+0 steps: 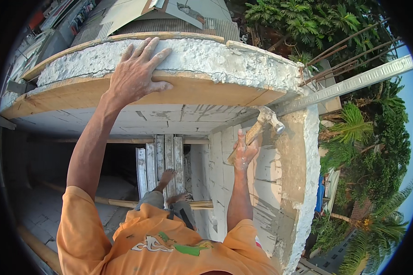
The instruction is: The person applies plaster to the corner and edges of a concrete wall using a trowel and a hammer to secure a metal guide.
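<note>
Left hand (pixel 132 79) is resting splayed on the far beam (pixel 195 56); right hand (pixel 246 155) is gripping a hammer (pixel 260 125); narrow planks (pixel 170 153), apparently underfoot, could be causing slips.

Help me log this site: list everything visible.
Wooden-handled claw hammer: 1, silver-brown, right.
Rough concrete strip: 1, whitish, upper centre.
Flat wooden boards: several, tan, edging concrete.
Long metal channel: 1, silver, right.
Thin metal rods: several, brown, upper right.
Ribbed metal strips: several, silver, centre.
Block walls: 2+, grey, centre.
Leafy trees: several, green, right.
Printed T-shirt: 1, orange, bottom.
Left grip: 1, dusty, on concrete.
Right grip: 1, dusty, holding hammer.
Bare feet: 2, dusty, centre.
</note>
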Demonstrator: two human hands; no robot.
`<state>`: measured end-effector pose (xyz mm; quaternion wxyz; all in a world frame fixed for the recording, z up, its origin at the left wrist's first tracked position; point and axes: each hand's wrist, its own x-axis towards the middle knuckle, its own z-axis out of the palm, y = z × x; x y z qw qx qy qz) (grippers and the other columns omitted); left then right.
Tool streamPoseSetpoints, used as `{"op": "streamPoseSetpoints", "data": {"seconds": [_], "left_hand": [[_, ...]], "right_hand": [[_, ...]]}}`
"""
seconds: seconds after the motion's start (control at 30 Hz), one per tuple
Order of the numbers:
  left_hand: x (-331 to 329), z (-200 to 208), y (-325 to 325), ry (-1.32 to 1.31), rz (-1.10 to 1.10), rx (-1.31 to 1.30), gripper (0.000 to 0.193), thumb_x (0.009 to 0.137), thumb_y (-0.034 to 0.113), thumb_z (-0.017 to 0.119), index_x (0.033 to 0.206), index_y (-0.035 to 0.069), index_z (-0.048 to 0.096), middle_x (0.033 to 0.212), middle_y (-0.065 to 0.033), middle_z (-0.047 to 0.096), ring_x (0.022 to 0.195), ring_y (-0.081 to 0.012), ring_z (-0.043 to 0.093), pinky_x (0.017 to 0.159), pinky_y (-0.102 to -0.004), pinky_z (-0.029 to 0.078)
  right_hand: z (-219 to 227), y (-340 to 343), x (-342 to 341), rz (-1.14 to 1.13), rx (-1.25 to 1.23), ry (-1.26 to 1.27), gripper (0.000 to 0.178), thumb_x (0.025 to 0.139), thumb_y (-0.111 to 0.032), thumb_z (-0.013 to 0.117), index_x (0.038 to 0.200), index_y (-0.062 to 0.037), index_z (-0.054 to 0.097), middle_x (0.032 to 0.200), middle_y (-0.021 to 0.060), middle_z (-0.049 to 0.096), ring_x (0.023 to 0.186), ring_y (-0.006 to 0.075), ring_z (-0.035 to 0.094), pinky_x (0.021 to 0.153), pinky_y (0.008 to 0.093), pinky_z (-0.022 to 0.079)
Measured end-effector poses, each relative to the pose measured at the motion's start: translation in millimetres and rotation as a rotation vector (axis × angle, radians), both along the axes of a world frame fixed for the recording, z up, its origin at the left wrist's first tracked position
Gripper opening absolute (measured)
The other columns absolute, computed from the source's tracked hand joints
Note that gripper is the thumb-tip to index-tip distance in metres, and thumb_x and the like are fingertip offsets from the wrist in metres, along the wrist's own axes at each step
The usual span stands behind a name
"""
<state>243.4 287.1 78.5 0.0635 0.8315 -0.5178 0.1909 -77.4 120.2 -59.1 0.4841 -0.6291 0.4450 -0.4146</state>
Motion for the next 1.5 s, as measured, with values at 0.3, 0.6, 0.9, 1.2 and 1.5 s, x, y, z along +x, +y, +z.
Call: {"op": "streamPoseSetpoints", "data": {"seconds": [0.3,0.6,0.9,1.2,1.5], "left_hand": [[0,-2,0,-0.009,-0.009,-0.021,0.095,0.065,0.070,0.072,0.144,0.026,0.045,0.154,-0.0085,0.036,0.143,-0.0274,0.031,0.121,-0.0485,0.022],[-4,-4,-2,0.006,0.016,-0.018,0.099,0.059,0.059,0.080,0.145,0.025,0.044,0.155,-0.0060,0.034,0.144,-0.0263,0.030,0.121,-0.0484,0.023],[0,-8,-1,-0.038,-0.012,-0.031,0.095,0.063,0.061,0.078,0.145,0.025,0.044,0.154,-0.0093,0.035,0.143,-0.0282,0.031,0.121,-0.0497,0.023],[1,-9,-3,-0.020,0.000,-0.040,0.098,0.064,0.062,0.078,0.147,0.026,0.041,0.155,-0.0074,0.033,0.144,-0.0271,0.030,0.122,-0.0486,0.022],[1,-5,2,0.020,-0.011,-0.027,0.097,0.063,0.060,0.080,0.146,0.026,0.042,0.154,-0.0083,0.034,0.143,-0.0280,0.030,0.122,-0.0486,0.022]], "right_hand": [[-91,-30,27,-0.036,-0.234,0.055,0.044,0.088,-0.021,0.074,0.120,-0.0008,0.051,0.069,-0.0010,0.052,0.054,0.0059,0.048,0.048,0.0224,0.040],[-78,-22,30,-0.043,-0.246,0.075,0.044,0.089,-0.020,0.074,0.117,0.0075,0.053,0.096,0.0166,0.066,0.080,0.0199,0.061,0.071,0.0330,0.052],[-50,-20,26,-0.048,-0.453,0.369,0.051,0.088,-0.025,0.074,0.118,0.0089,0.051,0.092,0.0238,0.066,0.080,0.0363,0.067,0.069,0.0423,0.053],[-39,-30,14,0.013,-0.584,0.560,0.051,0.089,-0.038,0.071,0.106,0.0071,0.053,0.078,0.0272,0.066,0.071,0.0444,0.066,0.060,0.0481,0.052],[-14,-15,9,0.094,-0.497,0.582,0.053,0.089,-0.036,0.071,0.111,0.0085,0.053,0.082,0.0296,0.067,0.077,0.0439,0.068,0.064,0.0469,0.053]]}}
